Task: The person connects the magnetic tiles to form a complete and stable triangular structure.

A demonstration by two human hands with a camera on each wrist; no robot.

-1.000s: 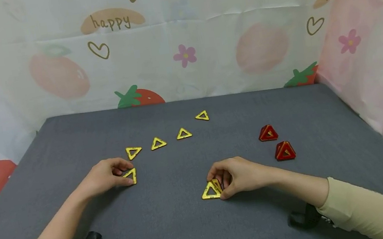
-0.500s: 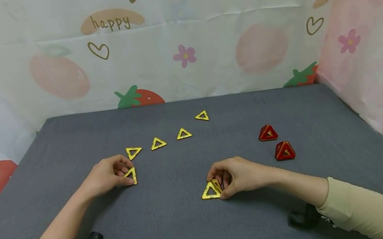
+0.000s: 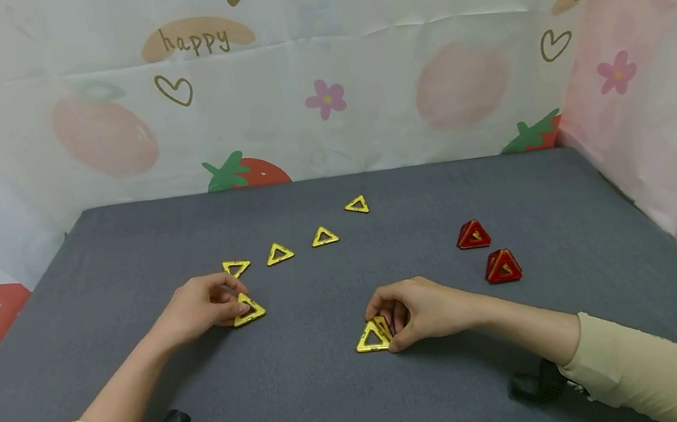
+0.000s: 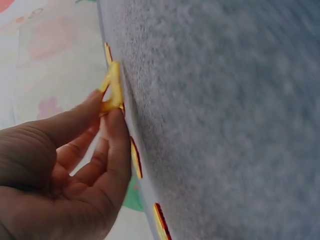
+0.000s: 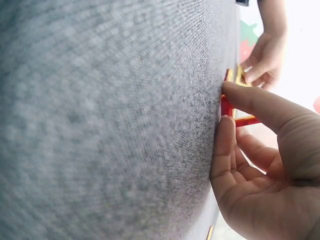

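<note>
In the head view my left hand pinches a yellow triangular magnetic tile between thumb and fingers; the tile is tilted. The left wrist view shows this tile blurred at the fingertips. My right hand grips a pair of triangular tiles standing on the cloth, one leaning against the other. Their red sides show in the right wrist view. Part of the second tile is hidden behind the fingers. A flat yellow tile lies just beyond my left hand, partly covered by it.
Three more yellow tiles, one left, one central and one far, lie on the grey cloth. Two red pyramids, a rear one and a nearer one, stand at right. A printed curtain hangs behind.
My left hand has shifted slightly right, and its tile has moved right and turned so more of its face shows. The right hand and its pair of tiles have stayed put.
</note>
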